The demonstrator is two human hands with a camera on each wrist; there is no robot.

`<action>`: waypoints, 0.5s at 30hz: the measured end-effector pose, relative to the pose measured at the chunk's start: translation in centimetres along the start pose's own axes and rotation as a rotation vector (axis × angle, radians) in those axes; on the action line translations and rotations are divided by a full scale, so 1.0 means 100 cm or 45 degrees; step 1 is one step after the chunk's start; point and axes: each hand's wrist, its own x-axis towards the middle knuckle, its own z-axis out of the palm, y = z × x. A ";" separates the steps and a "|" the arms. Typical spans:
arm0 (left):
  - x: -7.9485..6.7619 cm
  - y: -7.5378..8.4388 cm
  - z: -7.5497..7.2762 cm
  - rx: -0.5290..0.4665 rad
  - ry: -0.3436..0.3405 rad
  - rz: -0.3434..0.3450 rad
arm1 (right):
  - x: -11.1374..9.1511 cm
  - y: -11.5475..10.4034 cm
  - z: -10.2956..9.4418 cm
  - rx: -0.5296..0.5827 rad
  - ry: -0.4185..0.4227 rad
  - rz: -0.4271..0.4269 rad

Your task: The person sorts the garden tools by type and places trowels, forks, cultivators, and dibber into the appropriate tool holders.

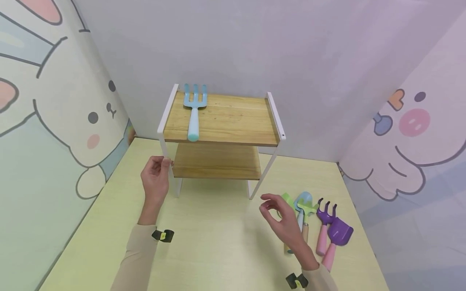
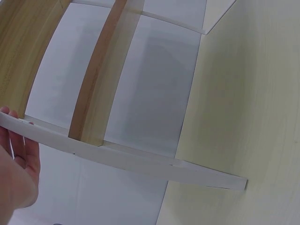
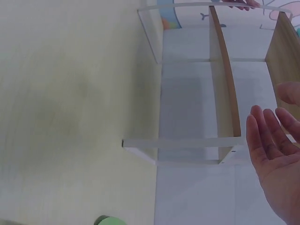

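Observation:
A two-tier shelf with wooden boards and a white frame stands near the back wall. My left hand holds its left front upright; in the left wrist view, the fingers reach behind the white bar. On the top board lies a light blue hand fork, tines toward the wall. My right hand hovers in front of the shelf's right side, holding nothing, with a gap between thumb and gently bent fingers. The right wrist view has that hand beside the shelf's frame.
Right of the shelf, several toy garden tools lie on the pale table: a purple rake, a purple shovel, a blue trowel and a green rake. Cartoon-printed walls enclose the table's sides and back.

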 end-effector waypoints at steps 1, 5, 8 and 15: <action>0.000 0.000 0.000 0.001 0.000 -0.001 | -0.002 0.001 -0.001 -0.010 0.000 0.000; 0.000 0.000 0.000 0.006 -0.003 0.008 | -0.011 0.006 -0.004 -0.047 0.006 0.020; 0.000 -0.001 0.000 0.005 -0.003 0.015 | -0.018 0.009 -0.006 -0.060 0.005 0.050; -0.001 -0.003 0.000 -0.008 -0.013 0.021 | -0.035 0.020 -0.012 -0.066 0.011 0.076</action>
